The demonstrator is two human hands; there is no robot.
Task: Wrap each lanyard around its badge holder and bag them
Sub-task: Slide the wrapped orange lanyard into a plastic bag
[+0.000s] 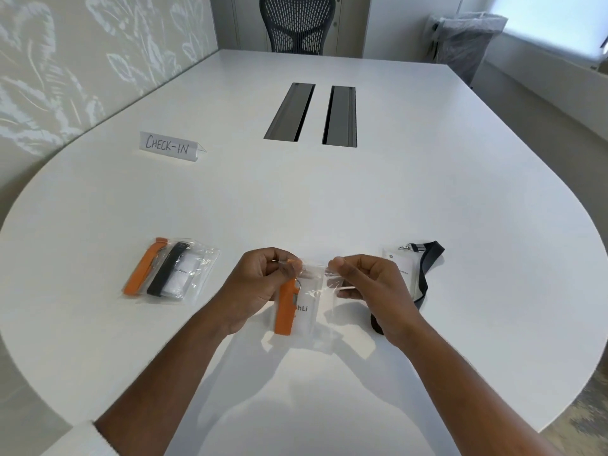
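A clear zip bag (pixel 317 301) hangs just above the table between both hands. Inside it is a white badge holder (pixel 304 315) wrapped with an orange lanyard (pixel 285 311). My left hand (pixel 260 284) pinches the bag's top left corner. The top right corner is pinched by my right hand (pixel 368 287). On the left lie clear bags (pixel 171 273) holding an orange-wrapped and a black-wrapped badge. To the right, a loose badge holder (pixel 399 261) lies flat with its black lanyard (pixel 424 278) unwrapped, partly hidden behind my right hand.
A folded paper sign reading CHECK-IN (pixel 169 147) stands at the far left of the white table (pixel 329 199). Two dark cable slots (pixel 311 111) sit in the table's middle. A black mesh chair (pixel 296 23) stands at the far end.
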